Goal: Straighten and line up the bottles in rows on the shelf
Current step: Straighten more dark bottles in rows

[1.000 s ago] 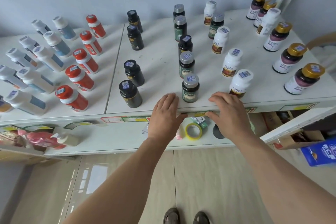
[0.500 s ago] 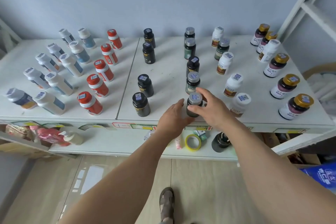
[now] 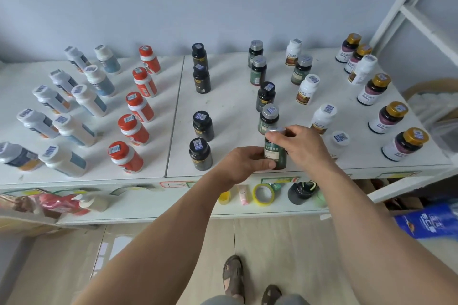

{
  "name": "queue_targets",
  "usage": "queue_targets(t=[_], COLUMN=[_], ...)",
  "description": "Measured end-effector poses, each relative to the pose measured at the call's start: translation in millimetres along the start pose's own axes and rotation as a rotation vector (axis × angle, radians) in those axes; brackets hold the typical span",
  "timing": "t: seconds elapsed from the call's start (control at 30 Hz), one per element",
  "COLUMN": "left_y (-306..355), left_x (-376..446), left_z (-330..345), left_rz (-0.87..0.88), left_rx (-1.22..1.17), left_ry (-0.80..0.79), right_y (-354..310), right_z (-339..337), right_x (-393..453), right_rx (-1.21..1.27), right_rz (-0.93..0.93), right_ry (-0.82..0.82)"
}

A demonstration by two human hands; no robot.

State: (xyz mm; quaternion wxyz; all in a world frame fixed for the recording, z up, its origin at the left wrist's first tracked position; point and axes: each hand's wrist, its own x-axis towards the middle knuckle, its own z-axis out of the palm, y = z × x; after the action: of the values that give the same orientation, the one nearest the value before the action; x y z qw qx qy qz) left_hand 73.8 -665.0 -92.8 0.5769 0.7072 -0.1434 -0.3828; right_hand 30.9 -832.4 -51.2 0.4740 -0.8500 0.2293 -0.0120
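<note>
Many bottles stand in rough rows on the white shelf point(image 3: 230, 96). At the front edge a dark green bottle with a silver cap point(image 3: 273, 152) is held by both hands: my left hand point(image 3: 244, 162) wraps its lower body, and my right hand point(image 3: 301, 146) grips its cap and right side. Behind it runs a row of similar green and dark bottles point(image 3: 269, 119). A white bottle point(image 3: 338, 141) stands just right of my right hand, partly hidden. Black bottles point(image 3: 200, 153) stand to the left of my left hand.
Red-capped bottles point(image 3: 126, 156) and white-and-blue bottles point(image 3: 64, 160) fill the left shelf. Gold-capped purple bottles point(image 3: 406, 143) line the right edge. A lower ledge holds a yellow tape roll point(image 3: 264, 194), a black lid point(image 3: 301, 192) and a pump bottle point(image 3: 93, 202). A white frame point(image 3: 406, 10) rises at the right.
Both hands moved up from the shelf's front edge and closed on the front green bottle. The camera view has tilted upward, showing more wall.
</note>
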Motion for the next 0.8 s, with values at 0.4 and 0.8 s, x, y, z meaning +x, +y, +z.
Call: queue_targets(t=[0.4,0.8], left_y=[19,28], left_x=[0,6], left_z=[-3,-11], left_rz=[-0.04,0.053], left_rx=[0.028,0.992], left_ry=[-0.069,0.203], right_y=[-10,21], right_z=[-13,-2], right_x=[2,9], right_rx=[-0.021,0.047], right_rz=[0.028,-0.038], right_ry=[-0.019,-0.144])
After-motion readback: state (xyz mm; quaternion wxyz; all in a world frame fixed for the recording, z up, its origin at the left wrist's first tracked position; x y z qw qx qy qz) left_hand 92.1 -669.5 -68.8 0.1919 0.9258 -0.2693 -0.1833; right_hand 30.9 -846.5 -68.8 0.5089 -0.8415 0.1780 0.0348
